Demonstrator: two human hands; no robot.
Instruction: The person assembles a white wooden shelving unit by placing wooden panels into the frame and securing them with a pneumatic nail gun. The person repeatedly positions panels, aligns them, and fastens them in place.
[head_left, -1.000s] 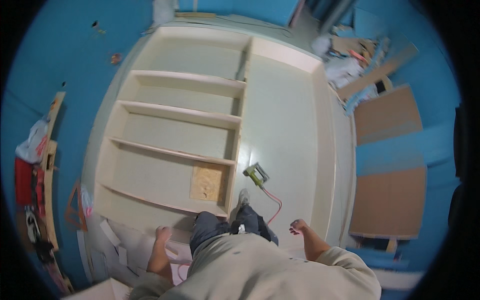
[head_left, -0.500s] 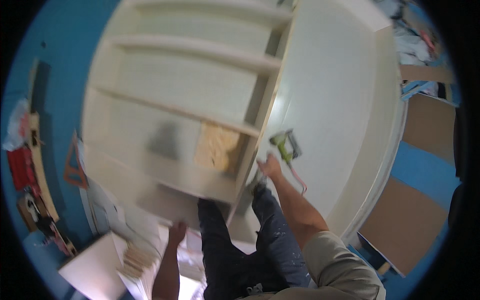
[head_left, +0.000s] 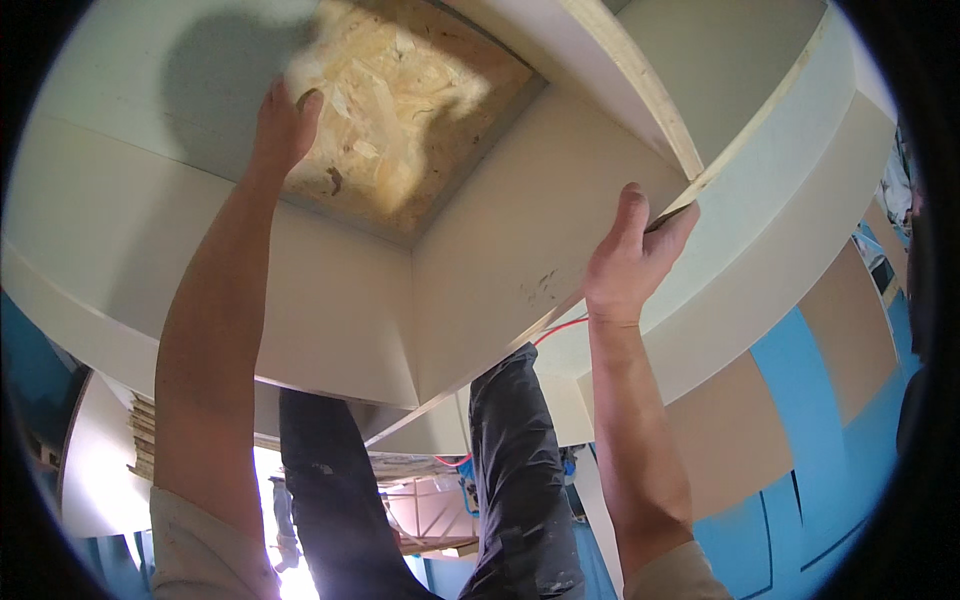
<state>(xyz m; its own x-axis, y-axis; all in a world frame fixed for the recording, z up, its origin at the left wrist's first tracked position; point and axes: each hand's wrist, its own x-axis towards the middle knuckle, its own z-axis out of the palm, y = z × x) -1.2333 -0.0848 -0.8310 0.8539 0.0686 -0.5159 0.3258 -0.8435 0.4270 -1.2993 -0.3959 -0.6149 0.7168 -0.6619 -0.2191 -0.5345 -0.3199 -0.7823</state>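
Inside a white shelf cabinet, a square of chipboard with coarse wood flakes [head_left: 375, 110] shows in the white back panel [head_left: 110, 100]. My left hand [head_left: 285, 130] reaches to its left edge, thumb apart and fingers extended; the fingertips blur into the bright patch, so contact is unclear. On the right, my right hand [head_left: 635, 250] wraps round the front edge of the cabinet's upright side panel [head_left: 530, 215], thumb on the inner face and fingers on the outer side. Just above that hand, a shelf [head_left: 620, 75] meets the upright.
A red hose [head_left: 563, 328] runs below the upright. Beyond it curves a white surround [head_left: 740, 235]. At the right, brown boards [head_left: 730, 420] lie on blue. A pale panel [head_left: 105, 450] stands lower left by stacked thin boards [head_left: 143, 435].
My view has come much closer to the cabinet's lower compartment. Both hands have risen: the left to the chipboard, the right onto the upright's edge. The green power tool has left view.
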